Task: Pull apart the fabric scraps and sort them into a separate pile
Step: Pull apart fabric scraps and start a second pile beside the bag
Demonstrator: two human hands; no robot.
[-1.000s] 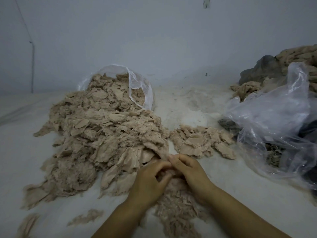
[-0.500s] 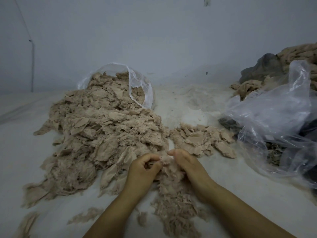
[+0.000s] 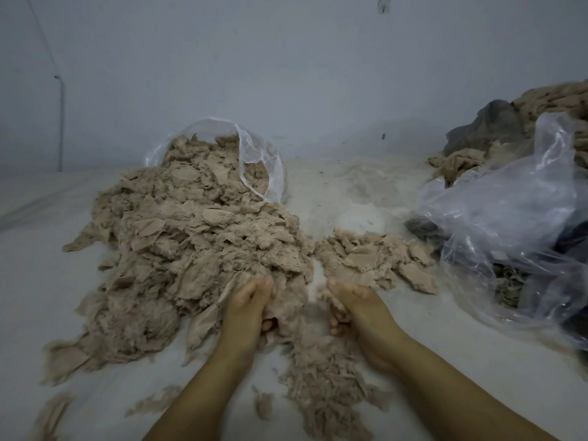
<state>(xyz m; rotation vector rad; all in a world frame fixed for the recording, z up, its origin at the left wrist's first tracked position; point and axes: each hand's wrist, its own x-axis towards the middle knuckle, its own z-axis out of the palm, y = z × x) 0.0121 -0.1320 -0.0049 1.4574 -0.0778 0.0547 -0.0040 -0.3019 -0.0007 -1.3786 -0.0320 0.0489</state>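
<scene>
Scraps (image 3: 197, 249) spill from a clear bag (image 3: 254, 160); another bag (image 3: 509, 224) lies right.

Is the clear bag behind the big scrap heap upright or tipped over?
Tipped over: the clear bag lies on its side, mouth toward the camera, scraps spilling out.

Matt, frayed fabric scraps (image 3: 197, 249); glossy clear plastic bag (image 3: 509, 224).

big scrap heap (image 3: 197, 249) left, small pile (image 3: 375, 262) right, bag (image 3: 509, 218) far right
</scene>
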